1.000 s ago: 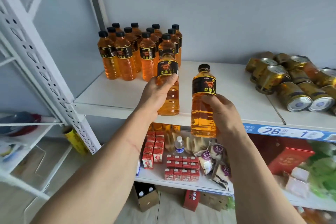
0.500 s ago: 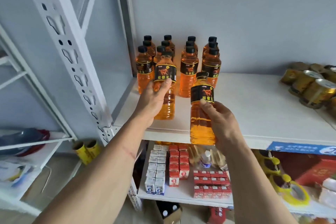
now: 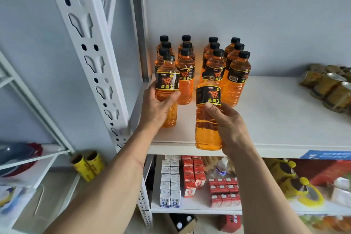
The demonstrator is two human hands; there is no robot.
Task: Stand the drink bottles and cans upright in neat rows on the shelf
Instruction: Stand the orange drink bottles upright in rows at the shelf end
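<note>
Head view caught both bare arms reaching up from 6 o'clock toward the white shelf (image 3: 275, 119). At about 10 o'clock from the frame's centre, the left hand (image 3: 157, 108) had its fingers curled round the lower half of an orange drink bottle (image 3: 168, 89), thumb across the front just under the black label; the palm hid much of the bottle's lower body, and its cap was blurred against the bottles behind it. It was upright, tipped slightly, and whether its base touched the shelf could not be told. At 5 o'clock from it, the right hand (image 3: 228, 127) clasped a second orange bottle (image 3: 208, 116) round the middle, thumb on the label's lower edge; the bottle hung upright in front of the shelf's front lip, and its cap was lost against the dark label of the bottle behind. Behind both, toward 12 o'clock, the standing bottles (image 3: 237, 80) formed four columns running back to the grey wall, the rear ones largely covered by those in front, so only caps and shoulders showed. At 3 o'clock, a heap of gold cans (image 3: 328, 89) lay on their sides on the same shelf, smeared by blur and cut by the frame edge. On the lower shelf, toward 6 o'clock, stood small white and red cartons (image 3: 182, 180) and a small clear bottle (image 3: 221, 167), partly hidden by the right forearm. Two yellow rolls (image 3: 88, 165) lay at 8 o'clock beside the perforated white upright (image 3: 91, 47).
</note>
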